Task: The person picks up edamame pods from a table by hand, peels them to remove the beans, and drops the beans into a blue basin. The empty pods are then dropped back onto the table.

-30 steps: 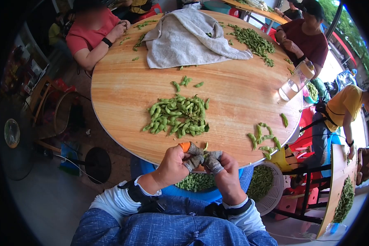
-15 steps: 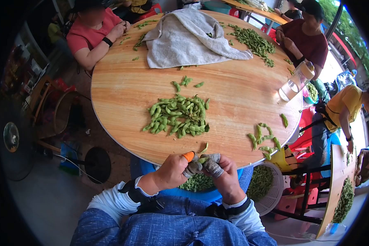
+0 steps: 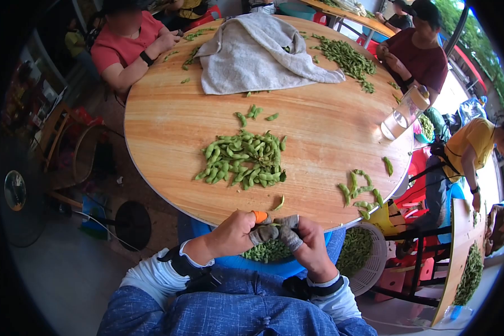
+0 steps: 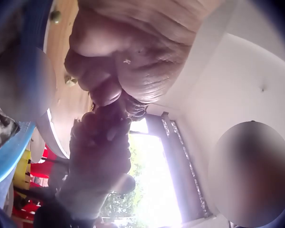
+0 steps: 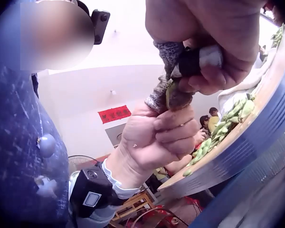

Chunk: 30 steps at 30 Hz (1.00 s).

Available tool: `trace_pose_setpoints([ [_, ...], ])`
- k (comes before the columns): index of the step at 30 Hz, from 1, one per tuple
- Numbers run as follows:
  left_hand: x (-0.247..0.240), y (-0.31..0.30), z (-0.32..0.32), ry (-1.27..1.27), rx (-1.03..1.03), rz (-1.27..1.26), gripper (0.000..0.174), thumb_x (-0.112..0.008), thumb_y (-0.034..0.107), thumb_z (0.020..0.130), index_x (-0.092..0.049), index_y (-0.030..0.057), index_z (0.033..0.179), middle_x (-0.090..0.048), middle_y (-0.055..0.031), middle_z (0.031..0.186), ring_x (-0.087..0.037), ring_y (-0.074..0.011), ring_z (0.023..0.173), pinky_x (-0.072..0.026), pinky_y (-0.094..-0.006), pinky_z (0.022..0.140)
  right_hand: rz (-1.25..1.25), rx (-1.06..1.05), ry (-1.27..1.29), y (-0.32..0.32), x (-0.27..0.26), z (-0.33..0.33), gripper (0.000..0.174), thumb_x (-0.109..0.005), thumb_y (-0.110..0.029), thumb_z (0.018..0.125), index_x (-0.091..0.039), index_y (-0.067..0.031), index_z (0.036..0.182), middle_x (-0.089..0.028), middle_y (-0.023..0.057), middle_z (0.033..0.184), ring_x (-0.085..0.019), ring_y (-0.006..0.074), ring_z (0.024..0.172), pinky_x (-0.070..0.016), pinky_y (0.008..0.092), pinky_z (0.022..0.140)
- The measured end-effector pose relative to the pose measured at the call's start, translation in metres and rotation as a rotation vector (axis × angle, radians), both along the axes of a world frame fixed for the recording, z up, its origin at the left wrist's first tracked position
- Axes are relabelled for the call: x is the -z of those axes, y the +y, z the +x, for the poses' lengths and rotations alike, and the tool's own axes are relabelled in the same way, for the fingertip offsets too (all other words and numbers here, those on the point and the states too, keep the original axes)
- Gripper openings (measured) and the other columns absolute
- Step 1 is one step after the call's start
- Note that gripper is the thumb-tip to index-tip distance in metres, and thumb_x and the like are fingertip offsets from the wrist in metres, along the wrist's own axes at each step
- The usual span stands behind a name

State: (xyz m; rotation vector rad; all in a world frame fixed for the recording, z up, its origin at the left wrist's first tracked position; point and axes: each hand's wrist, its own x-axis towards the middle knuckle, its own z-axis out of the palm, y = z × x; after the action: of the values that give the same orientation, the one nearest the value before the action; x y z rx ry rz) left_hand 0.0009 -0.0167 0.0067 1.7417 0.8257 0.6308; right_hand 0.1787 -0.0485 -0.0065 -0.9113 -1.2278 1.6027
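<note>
Both hands meet over the near table edge, above a blue basin (image 3: 288,267) of green shelled beans (image 3: 267,251). The left hand (image 3: 235,231), with grey finger covers and an orange band, pinches a green pod (image 5: 171,95), which shows between the fingertips in the right wrist view. Against it, the right hand (image 3: 309,241), in grey covers too, grips the same pod. A pile of pods (image 3: 243,158) lies on the round wooden table (image 3: 168,129), and a single pod (image 3: 279,203) rests just beyond the fingers. The left wrist view is too dark to show the pod.
A grey cloth (image 3: 257,56) covers the table's far part, with more pods (image 3: 347,56) beside it. A bottle (image 3: 403,115) stands at the right, near loose pods (image 3: 355,187). A white basket (image 3: 375,257) is below right. Other people sit around the table.
The hands have shifted slightly, and the pod between them sits lower between the fingers. The single pod that stood at the fingertips lies on the table, a little apart from them.
</note>
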Motion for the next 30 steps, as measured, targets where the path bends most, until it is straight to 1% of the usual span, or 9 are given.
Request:
trace_pose_setpoints([
  [3, 0.006, -0.001, -0.003, -0.121, 0.073, -0.194, 0.024, -0.054, 0.02, 0.081, -0.054, -0.0039, 0.08, -0.054, -0.0067, 0.062, -0.043, -0.0057, 0.061, -0.039, -0.0246, 0.054, 0.006, -0.082, -0.057, -0.004, 0.002, 0.006, 0.01, -0.052, -0.002, 0.078, -0.054, 0.0041, 0.085, -0.057, 0.0038, 0.077, -0.049, 0.008, 0.072, -0.0412, 0.0219, 0.065],
  [6, 0.016, -0.009, 0.001, -0.084, -0.013, -0.144, 0.019, -0.049, 0.016, 0.083, -0.051, -0.001, 0.075, -0.045, -0.0005, 0.059, -0.04, -0.0061, 0.058, -0.0356, -0.0235, 0.051, 0.022, -0.028, -0.127, -0.008, 0.003, 0.0, 0.006, -0.052, 0.002, 0.073, -0.053, 0.004, 0.079, -0.055, 0.0083, 0.071, -0.05, 0.0103, 0.068, -0.0412, 0.024, 0.06],
  [12, 0.014, -0.012, 0.001, 0.045, -0.152, -0.058, 0.012, -0.043, 0.005, 0.08, -0.053, -0.0016, 0.084, -0.053, -0.005, 0.069, -0.047, -0.0089, 0.065, -0.0396, -0.0238, 0.058, 0.317, 0.089, -0.478, -0.007, 0.004, -0.008, 0.007, -0.052, 0.004, 0.064, -0.047, 0.0037, 0.068, -0.048, 0.0162, 0.062, -0.048, 0.0247, 0.054, -0.0375, 0.0304, 0.05],
  [15, 0.03, -0.009, 0.003, -0.099, -0.207, -0.011, 0.02, -0.044, 0.001, 0.073, -0.051, -0.005, 0.09, -0.056, -0.0181, 0.068, -0.055, -0.023, 0.063, -0.0417, -0.03, 0.06, 0.342, 0.126, -0.53, -0.004, 0.0, -0.011, 0.009, -0.054, 0.005, 0.065, -0.051, 0.0037, 0.073, -0.05, 0.0168, 0.065, -0.05, 0.0282, 0.057, -0.0394, 0.0303, 0.053],
  [18, 0.019, -0.009, 0.001, -0.037, -0.191, 0.027, 0.022, -0.043, 0.001, 0.072, -0.051, -0.0042, 0.092, -0.056, -0.0201, 0.072, -0.056, -0.0279, 0.066, -0.0427, -0.0311, 0.061, 0.35, 0.237, -0.41, -0.003, -0.003, -0.013, 0.011, -0.054, 0.005, 0.069, -0.054, 0.0029, 0.08, -0.054, 0.0136, 0.068, -0.054, 0.0222, 0.062, -0.0421, 0.0286, 0.057],
  [21, 0.013, -0.006, -0.007, 0.05, -0.348, 0.134, 0.019, -0.048, 0.003, 0.071, -0.053, -0.0024, 0.089, -0.057, -0.0186, 0.077, -0.055, -0.031, 0.07, -0.0441, -0.0334, 0.063, 0.192, 0.432, -0.269, 0.004, -0.007, 0.012, 0.012, -0.054, 0.002, 0.077, -0.057, 0.0038, 0.088, -0.059, 0.005, 0.078, -0.054, 0.0097, 0.071, -0.0439, 0.0216, 0.066],
  [24, 0.014, -0.008, -0.015, 0.169, -0.143, 0.347, 0.016, -0.054, 0.007, 0.07, -0.056, -0.0004, 0.084, -0.056, -0.0146, 0.076, -0.055, -0.0286, 0.072, -0.0449, -0.0359, 0.061, 0.369, 0.638, -0.749, 0.019, -0.004, 0.063, 0.014, -0.058, -0.002, 0.075, -0.058, 0.0038, 0.087, -0.058, 0.0039, 0.074, -0.052, 0.0077, 0.068, -0.0423, 0.0205, 0.063],
  [26, 0.008, -0.008, -0.013, 0.265, -0.126, 0.517, 0.016, -0.06, 0.012, 0.069, -0.058, 0.0012, 0.081, -0.056, -0.0121, 0.076, -0.055, -0.0279, 0.069, -0.0451, -0.0353, 0.06, 0.277, 0.699, -0.92, 0.018, 0.0, 0.088, 0.011, -0.058, -0.001, 0.073, -0.056, 0.0035, 0.083, -0.059, 0.01, 0.071, -0.053, 0.012, 0.062, -0.0426, 0.0248, 0.056],
  [30, 0.001, 0.012, 0.012, 0.336, -0.266, 0.582, 0.024, -0.061, 0.021, 0.071, -0.057, 0.0006, 0.084, -0.055, -0.0142, 0.078, -0.055, -0.031, 0.07, -0.0447, -0.0354, 0.061, 0.258, 0.698, -0.788, 0.013, 0.0, 0.082, 0.016, -0.058, 0.0, 0.073, -0.055, 0.0035, 0.088, -0.056, 0.0061, 0.067, -0.051, 0.0097, 0.062, -0.042, 0.0234, 0.055],
])
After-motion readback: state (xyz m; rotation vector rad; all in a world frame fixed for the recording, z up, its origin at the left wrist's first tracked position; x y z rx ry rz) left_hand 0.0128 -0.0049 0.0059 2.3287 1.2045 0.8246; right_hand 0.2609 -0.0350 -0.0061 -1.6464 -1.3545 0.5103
